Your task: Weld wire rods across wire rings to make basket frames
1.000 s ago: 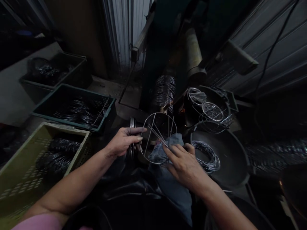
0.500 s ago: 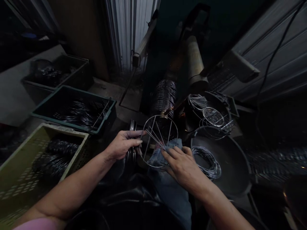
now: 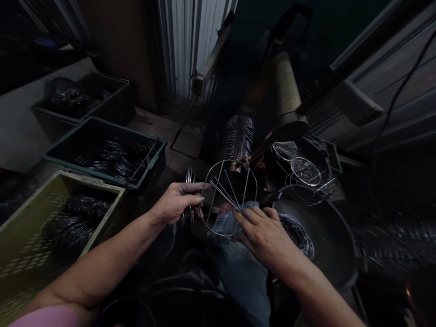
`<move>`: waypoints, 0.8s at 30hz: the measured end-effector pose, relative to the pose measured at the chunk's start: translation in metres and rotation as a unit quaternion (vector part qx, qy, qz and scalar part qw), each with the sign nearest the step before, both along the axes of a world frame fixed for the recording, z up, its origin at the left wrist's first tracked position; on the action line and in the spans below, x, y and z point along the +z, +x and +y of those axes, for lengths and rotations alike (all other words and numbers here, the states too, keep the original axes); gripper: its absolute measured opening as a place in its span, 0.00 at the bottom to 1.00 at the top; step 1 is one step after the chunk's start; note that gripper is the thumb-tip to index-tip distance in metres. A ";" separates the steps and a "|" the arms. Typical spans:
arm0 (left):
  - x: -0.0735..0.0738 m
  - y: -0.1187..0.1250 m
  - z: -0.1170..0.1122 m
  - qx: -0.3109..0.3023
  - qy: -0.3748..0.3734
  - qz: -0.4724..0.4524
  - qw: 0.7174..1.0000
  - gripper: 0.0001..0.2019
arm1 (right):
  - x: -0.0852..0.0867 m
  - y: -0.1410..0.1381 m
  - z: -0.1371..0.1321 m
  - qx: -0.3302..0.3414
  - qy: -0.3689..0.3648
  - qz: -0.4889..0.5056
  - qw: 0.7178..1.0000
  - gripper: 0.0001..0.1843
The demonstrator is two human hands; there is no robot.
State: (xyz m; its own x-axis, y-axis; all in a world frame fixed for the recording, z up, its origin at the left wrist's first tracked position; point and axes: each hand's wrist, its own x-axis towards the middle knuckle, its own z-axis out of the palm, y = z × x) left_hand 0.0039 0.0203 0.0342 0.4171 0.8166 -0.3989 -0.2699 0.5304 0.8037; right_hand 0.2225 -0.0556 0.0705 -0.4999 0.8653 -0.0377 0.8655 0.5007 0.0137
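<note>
My left hand (image 3: 177, 202) is closed, its thumb and forefinger at the left edge of a large wire ring (image 3: 256, 182). A bunch of smaller-looking metal rings (image 3: 188, 213), seen nearly edge-on, hangs at the same hand's fingers. Straight wires cross inside the large ring. My right hand (image 3: 260, 229) is closed around several thin straight wires (image 3: 223, 193), which fan out toward my left fingertips. Its fingers lie over the lower right of the ring, and that part is hidden. Below is a leg in blue jeans (image 3: 238, 272).
Ahead, a stack of wire rings (image 3: 237, 138) sits by a machine with a copper-coloured tip (image 3: 245, 159). On the right stands a round dark basin (image 3: 334, 236) holding a wire coil (image 3: 299, 234). A yellow crate (image 3: 114, 195) and a green crate (image 3: 151, 165) with metal rings are left.
The view has shifted slightly. The large ring and my right hand sit a little farther right in the picture, and the ring is slightly higher. Both hands keep their grips.
</note>
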 end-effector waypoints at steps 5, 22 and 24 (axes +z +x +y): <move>-0.001 0.001 0.005 0.012 -0.012 -0.015 1.000 0.20 | 0.007 0.002 0.008 0.011 -0.006 -0.005 1.000 0.20; 0.011 0.007 0.010 0.009 -0.010 -0.026 1.000 0.18 | 0.027 0.012 0.025 0.041 -0.045 0.006 0.998 0.19; 0.011 0.008 0.009 0.011 -0.013 -0.026 1.000 0.17 | 0.028 0.013 0.027 0.044 -0.052 0.005 0.998 0.20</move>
State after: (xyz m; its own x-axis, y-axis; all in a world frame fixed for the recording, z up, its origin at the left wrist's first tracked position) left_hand 0.0120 0.0290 0.0455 0.4193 0.8159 -0.3981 -0.3225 0.5438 0.7748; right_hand 0.2354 -0.0288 0.0981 -0.5742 0.8100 -0.1190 0.8183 0.5726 -0.0511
